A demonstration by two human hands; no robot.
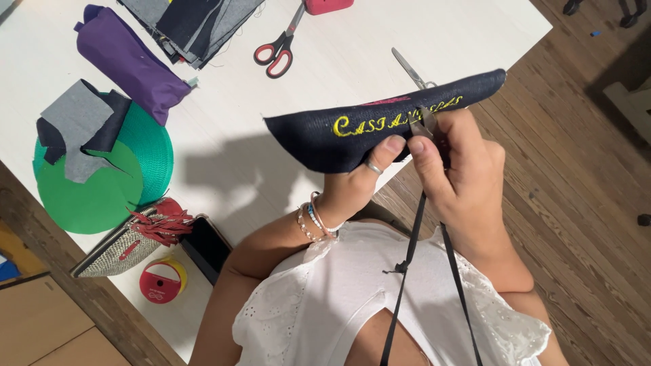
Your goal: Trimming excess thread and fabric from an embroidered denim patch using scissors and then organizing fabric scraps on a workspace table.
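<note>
Dark blue denim with yellow stitched letters fills the middle of the view: a long pouch (325,135), held up in the air above the edge of the white table (224,163). The left hand (363,173) holds the pouch from below. Its fingers are closed on the lower edge, and the thumb, with a ring, presses on the front side under the letters. Bracelets sit on this wrist.

The right hand (454,169) is just beside the left one and touches the pouch near its right half. Its fingers are closed around small snips (415,85), and the thin metal blades come out above the upper edge of the pouch. Whether the blades are open or closed, one cannot tell, because the denim hides the lower part. A black strap (407,271) hangs down from the hands, in two lines, over the white blouse of the person.

On the table, well apart from the hands, lie red scissors (277,49) near the far edge, and left of them a pile of dark cloth pieces (190,24). A purple pouch (129,57) lies at the left. Near it is a green roll (108,176) of webbing with grey cloth scraps on top. Closer to the person lies a woven clutch (122,247) with a red tassel, and beside it a small red spool (161,279). The floor on the right is brown wood.
</note>
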